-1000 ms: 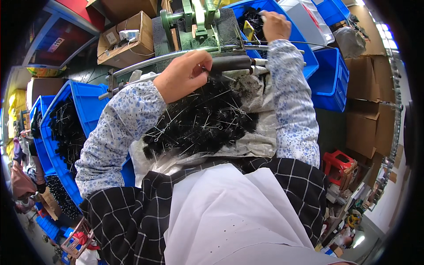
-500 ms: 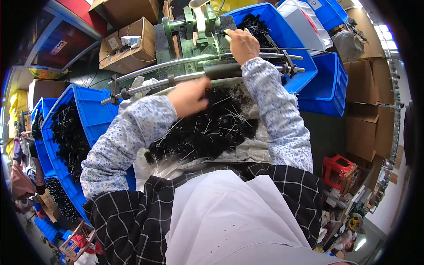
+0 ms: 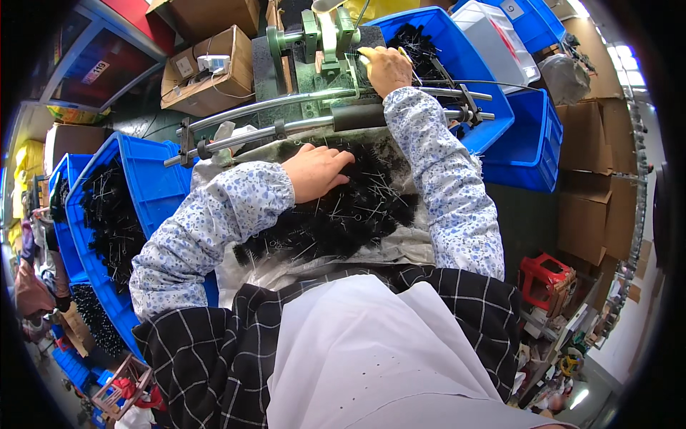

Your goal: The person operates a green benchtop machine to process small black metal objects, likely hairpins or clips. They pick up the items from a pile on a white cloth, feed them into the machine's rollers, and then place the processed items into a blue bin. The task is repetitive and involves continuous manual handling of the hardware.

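My left hand [image 3: 319,174] is over a pile of small black wire brushes [image 3: 357,207] with thin metal stems, some ending in loops. Its fingers are apart and it holds nothing I can see. The pile lies on a whitish sheet [image 3: 407,247] across my lap. My right hand [image 3: 389,71], with yellow covers on its fingertips, is closed in a pinch beside a green machine [image 3: 329,53]. What sits between those fingertips is too small to make out. Metal rails [image 3: 250,134] with a dark roller sleeve [image 3: 357,116] run between the machine and the pile.
Blue bins of black brushes stand at left [image 3: 114,214] and at right behind my right hand [image 3: 457,64]. Another blue bin [image 3: 525,143] is farther right. An open cardboard box [image 3: 207,79] stands left of the machine. A red stool [image 3: 543,282] is at lower right.
My left hand has come down and slightly nearer from the rail onto the pile, its fingers now spread. My right hand has shifted a little left at the machine, still pinched.
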### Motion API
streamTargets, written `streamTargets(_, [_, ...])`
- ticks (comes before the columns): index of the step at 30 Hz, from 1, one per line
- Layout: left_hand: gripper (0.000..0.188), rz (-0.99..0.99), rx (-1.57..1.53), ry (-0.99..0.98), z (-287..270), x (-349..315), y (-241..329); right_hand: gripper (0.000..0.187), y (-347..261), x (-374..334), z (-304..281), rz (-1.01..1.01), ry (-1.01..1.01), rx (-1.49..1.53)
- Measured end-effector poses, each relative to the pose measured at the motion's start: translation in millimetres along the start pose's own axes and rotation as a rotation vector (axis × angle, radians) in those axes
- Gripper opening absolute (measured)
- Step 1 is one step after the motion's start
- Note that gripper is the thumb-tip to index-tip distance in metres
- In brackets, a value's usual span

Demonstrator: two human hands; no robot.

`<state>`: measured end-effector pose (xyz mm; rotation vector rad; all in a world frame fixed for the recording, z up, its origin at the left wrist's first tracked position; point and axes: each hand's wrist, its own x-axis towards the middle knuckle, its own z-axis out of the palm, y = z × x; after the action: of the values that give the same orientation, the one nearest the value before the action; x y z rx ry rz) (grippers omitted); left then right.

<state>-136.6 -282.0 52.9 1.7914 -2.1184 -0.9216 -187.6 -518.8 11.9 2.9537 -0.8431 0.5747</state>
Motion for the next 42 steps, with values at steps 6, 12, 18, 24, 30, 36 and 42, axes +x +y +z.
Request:
streamTargets(6, [0.028,-0.012,-0.135,0.114,-21,0,8,0.028,10,7,1,-0.013,-0.109,0.018])
streamTargets(12, [0.025,0.013,-0.175,0.184,-41,-13,6,0.05,10,-8,-11,0.022,-0.073,-0.058])
streamTargets(18, [0.027,0.026,-0.182,0.051,-49,-22,7,0.037,19,-15,-2,0.096,-0.018,-0.03])
streamTargets(24, [0.022,0.153,-0.083,-0.158,-60,-28,13,0.026,-27,-7,3,0.071,-0.022,-0.015])
streamTargets(30, [0.023,0.169,-0.15,-0.089,-67,-30,11,0.022,-49,-3,8,0.042,-0.004,-0.035])
streamTargets(36, [0.022,0.141,-0.225,0.029,-76,-40,8,0.017,-2,-11,3,0.032,0.082,-0.062])
streamTargets(42, [0.021,0.116,-0.372,0.194,-69,-30,1,0.023,43,3,-4,0.098,-0.005,-0.125])
